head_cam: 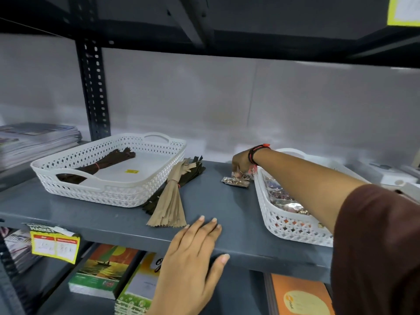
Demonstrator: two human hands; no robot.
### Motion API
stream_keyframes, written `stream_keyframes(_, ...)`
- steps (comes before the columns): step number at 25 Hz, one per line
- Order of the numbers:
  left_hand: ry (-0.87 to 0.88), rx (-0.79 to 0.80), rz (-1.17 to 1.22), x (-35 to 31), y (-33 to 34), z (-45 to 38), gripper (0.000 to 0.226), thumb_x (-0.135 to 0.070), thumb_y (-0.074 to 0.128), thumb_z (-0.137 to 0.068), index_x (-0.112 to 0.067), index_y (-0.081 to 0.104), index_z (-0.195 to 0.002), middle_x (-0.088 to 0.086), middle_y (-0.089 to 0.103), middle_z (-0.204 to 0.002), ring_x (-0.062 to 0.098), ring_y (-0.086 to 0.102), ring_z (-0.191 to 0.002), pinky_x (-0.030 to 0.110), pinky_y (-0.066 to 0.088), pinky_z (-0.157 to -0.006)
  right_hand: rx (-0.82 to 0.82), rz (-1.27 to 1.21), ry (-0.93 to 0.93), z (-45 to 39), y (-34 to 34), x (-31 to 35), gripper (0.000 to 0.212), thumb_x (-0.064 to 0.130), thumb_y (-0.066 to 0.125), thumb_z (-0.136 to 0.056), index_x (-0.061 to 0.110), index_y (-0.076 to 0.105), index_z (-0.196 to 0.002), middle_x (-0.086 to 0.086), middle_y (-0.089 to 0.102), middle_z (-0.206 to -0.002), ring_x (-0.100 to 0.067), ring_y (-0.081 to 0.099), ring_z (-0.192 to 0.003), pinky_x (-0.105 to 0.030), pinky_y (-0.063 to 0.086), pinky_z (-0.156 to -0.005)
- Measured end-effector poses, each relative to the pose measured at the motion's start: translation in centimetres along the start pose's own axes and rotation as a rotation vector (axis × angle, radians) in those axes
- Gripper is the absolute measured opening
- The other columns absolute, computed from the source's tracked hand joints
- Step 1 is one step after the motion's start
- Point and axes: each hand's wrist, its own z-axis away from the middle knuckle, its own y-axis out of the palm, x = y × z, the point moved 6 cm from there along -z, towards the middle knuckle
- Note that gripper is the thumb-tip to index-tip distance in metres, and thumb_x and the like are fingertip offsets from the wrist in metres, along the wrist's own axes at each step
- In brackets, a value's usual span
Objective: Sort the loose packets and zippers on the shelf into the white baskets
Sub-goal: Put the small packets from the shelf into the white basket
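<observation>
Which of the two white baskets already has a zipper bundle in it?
The left basket, beside the slotted upright: a dark brown zipper bundle lies inside. The right basket, under the reaching arm, holds shiny packets instead.

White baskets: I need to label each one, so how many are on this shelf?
2. The left basket sits by the upright; the right basket lies under the right forearm. Others may be out of view.
</observation>
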Motion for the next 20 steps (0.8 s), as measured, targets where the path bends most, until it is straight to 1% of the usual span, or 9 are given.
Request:
stream_keyframes(3, -0.006, -0.001, -0.009, 0.0, 0.1, 0.0, 0.056, -0.052, 0.026, -0.100, -0.021, 0.063, -0.128, -0.009, 0.058, -0.136, 0.012, 0.044, -0.134, 0.033, 0.032, -0.105, 0.021, -0.017, 0.045, -0.5, 0.0, -0.6, 0.043, 0.018, 0.052, -0.091, -0.002, 0.055, -0.129, -0.017, 0.065, -0.114, -0.022, 0.057, -0.086, -0.018, 0.037, -0.045)
stream_keyframes(4, -0.011, 0.003, -0.004, 0.0, 0.2, 0.0, 0.055, -0.052, 0.026, -0.100, -0.021, 0.063, -0.127, -0.010, 0.058, -0.136, 0.012, 0.044, -0.135, 0.033, 0.032, -0.105, 0.042, -0.052, 0.058, -0.7, 0.2, -1.0, 0.037, 0.017, 0.052, -0.089, -0.002, 0.061, -0.120, -0.013, 0.067, -0.101, -0.022, 0.060, -0.078, -0.020, 0.036, -0.048)
stream_keyframes(6, -0.024, 0.004, 0.001, -0.1, 0.1, 0.0, 0.056, -0.053, 0.025, -0.100, -0.022, 0.063, -0.127, -0.010, 0.058, -0.135, 0.011, 0.044, -0.134, 0.033, 0.032, -0.105, 0.024, -0.080, 0.097, -1.1, 0.4, -1.6, 0.013, 0.011, 0.051, -0.084, 0.008, 0.060, -0.076, -0.003, 0.051, -0.067, -0.016, 0.045, -0.055, -0.024, 0.032, -0.050)
stream_keyframes(8, -0.027, 0.002, 0.000, -0.1, 0.0, -0.1, 0.056, -0.054, 0.025, -0.100, -0.022, 0.063, -0.126, -0.011, 0.058, -0.135, 0.011, 0.044, -0.134, 0.033, 0.031, -0.106, -0.017, -0.122, 0.099, -1.2, 0.2, -1.7, 0.024, 0.011, 0.053, -0.083, 0.014, 0.045, -0.061, 0.000, 0.039, -0.059, -0.015, 0.034, -0.050, -0.024, 0.030, -0.050)
stream_keyframes(12, -0.027, 0.008, 0.013, -0.1, -0.2, 0.0, 0.056, -0.054, 0.025, -0.100, -0.022, 0.063, -0.127, -0.011, 0.058, -0.135, 0.011, 0.043, -0.134, 0.032, 0.030, -0.107, -0.186, -0.310, 0.074, 0.3, -1.1, -2.2, 0.024, 0.007, 0.062, -0.082, 0.010, 0.052, -0.060, -0.002, 0.049, -0.061, -0.013, 0.040, -0.052, -0.020, 0.034, -0.049)
stream_keyframes(14, -0.022, 0.014, 0.019, -0.2, -0.2, -0.1, 0.055, -0.054, 0.027, -0.100, -0.021, 0.063, -0.127, -0.010, 0.058, -0.135, 0.011, 0.043, -0.135, 0.032, 0.030, -0.107, -0.325, -0.479, 0.030, 1.1, -2.5, -3.2, 0.008, 0.003, 0.063, -0.081, 0.002, 0.070, -0.084, -0.008, 0.069, -0.085, -0.015, 0.054, -0.068, -0.023, 0.047, -0.060)
stream_keyframes(15, -0.018, 0.014, 0.017, -0.2, -0.2, -0.1, 0.055, -0.054, 0.027, -0.100, -0.021, 0.063, -0.127, -0.010, 0.058, -0.134, 0.012, 0.043, -0.134, 0.031, 0.030, -0.108, -0.366, -0.607, 0.017, 1.7, -3.0, -3.9, 0.019, 0.000, 0.063, -0.082, 0.000, 0.070, -0.100, -0.009, 0.071, -0.096, -0.016, 0.057, -0.076, -0.023, 0.053, -0.065)
stream_keyframes(18, -0.025, 0.021, 0.031, -0.3, -0.4, 0.0, 0.056, -0.053, 0.027, -0.101, -0.019, 0.063, -0.126, -0.009, 0.060, -0.133, 0.011, 0.042, -0.134, 0.026, 0.024, -0.111, -0.380, -1.100, -0.073, 4.8, -3.7, -5.9, 0.033, -0.011, 0.056, -0.085, -0.001, 0.061, -0.117, -0.004, 0.066, -0.088, -0.017, 0.065, -0.082, -0.022, 0.060, -0.062)
stream_keyframes(20, -0.039, 0.030, 0.043, -0.4, -0.5, 0.0, 0.057, -0.053, 0.027, -0.101, -0.018, 0.063, -0.126, -0.008, 0.060, -0.132, 0.011, 0.041, -0.134, 0.023, 0.018, -0.113, -0.398, -1.234, -0.107, 7.5, -3.9, -7.4, 0.033, -0.009, 0.056, -0.087, -0.002, 0.058, -0.120, -0.002, 0.066, -0.088, -0.012, 0.067, -0.081, -0.023, 0.062, -0.063)
